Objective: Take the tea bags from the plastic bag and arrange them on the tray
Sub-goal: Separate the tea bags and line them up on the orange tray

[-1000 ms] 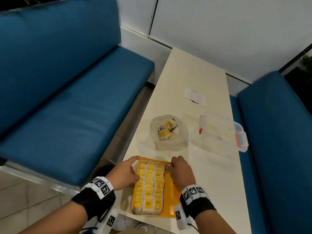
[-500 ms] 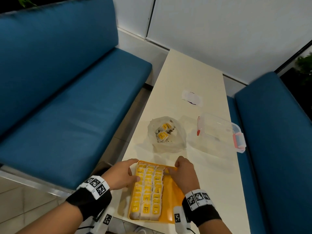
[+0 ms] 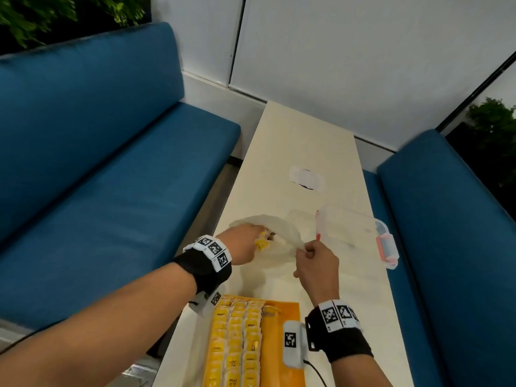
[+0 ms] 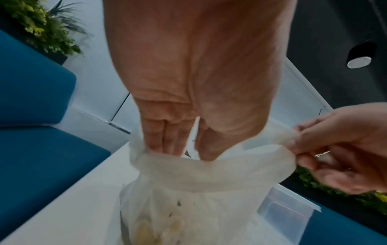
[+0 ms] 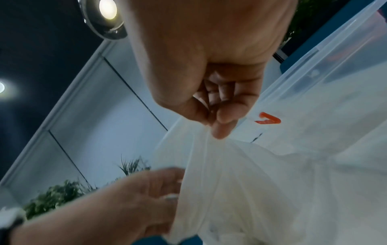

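Tea bags low in plastic bag, straight below our left hand, fingers inside mouth, grip unclear. Right hand pinches rim. Tray behind, nearer us.

I've lifted both hands off the tray: my left hand now reaches into the plastic bag, my right hand pinching its rim.

- We see a long cream worktop whose far edge meets a white panelled wall.
- Blue upholstered benches flank it: one along the left edge, one along the right.
- Green plants rise behind the left bench.
- Round ceiling lights glow overhead.
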The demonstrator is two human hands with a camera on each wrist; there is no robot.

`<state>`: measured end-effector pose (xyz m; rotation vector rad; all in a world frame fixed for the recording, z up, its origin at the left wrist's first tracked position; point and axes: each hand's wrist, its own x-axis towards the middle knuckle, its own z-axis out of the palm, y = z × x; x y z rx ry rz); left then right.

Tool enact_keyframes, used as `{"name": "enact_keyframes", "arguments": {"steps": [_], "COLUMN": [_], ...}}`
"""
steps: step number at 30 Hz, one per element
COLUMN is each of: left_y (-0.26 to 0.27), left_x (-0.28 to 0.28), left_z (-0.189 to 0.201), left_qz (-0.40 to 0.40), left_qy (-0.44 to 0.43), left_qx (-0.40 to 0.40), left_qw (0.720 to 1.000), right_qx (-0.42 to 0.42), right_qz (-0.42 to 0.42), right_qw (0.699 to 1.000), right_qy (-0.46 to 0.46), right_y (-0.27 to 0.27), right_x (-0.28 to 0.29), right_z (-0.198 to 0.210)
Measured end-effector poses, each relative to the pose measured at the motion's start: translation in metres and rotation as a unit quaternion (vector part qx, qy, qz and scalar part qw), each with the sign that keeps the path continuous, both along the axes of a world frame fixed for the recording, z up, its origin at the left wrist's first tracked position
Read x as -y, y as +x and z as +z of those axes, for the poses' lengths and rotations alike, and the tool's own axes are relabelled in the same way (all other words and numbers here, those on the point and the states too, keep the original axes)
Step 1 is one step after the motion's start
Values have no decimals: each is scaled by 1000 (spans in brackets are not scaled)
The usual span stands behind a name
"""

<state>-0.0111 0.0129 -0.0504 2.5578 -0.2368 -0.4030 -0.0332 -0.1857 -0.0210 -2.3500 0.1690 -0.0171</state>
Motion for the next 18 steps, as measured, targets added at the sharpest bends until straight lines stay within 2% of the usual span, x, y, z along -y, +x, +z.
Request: {"name": "enact_keyframes", "arguments": {"steps": [4, 6, 10, 14, 16, 18], "left_y": [15, 21, 46, 54, 53, 50], "left_x": [-1, 10, 25, 20, 22, 21], "left_z": [4, 4, -5, -11, -15, -18], "left_qz": [27, -2, -137, -181, -205, -174], "left_qy": [75, 119, 195, 223, 291, 338], "left_qx": [-17, -14, -8, -67, -44, -34], "left_qw": [997, 993, 971, 955, 933, 924], "right_qx": [21, 16, 4, 0, -2, -5], "right_qz": [15, 40, 75, 96, 105, 111], "right_qw": [1000, 999, 997, 995, 994, 994], "right_qy": [-4, -3, -14, -17, -18, -24], "right_y": [14, 18, 25, 23, 21, 19], "right_x": [5, 4, 2, 3, 2, 1], "right_z": [2, 0, -2, -2, -1, 0]}}
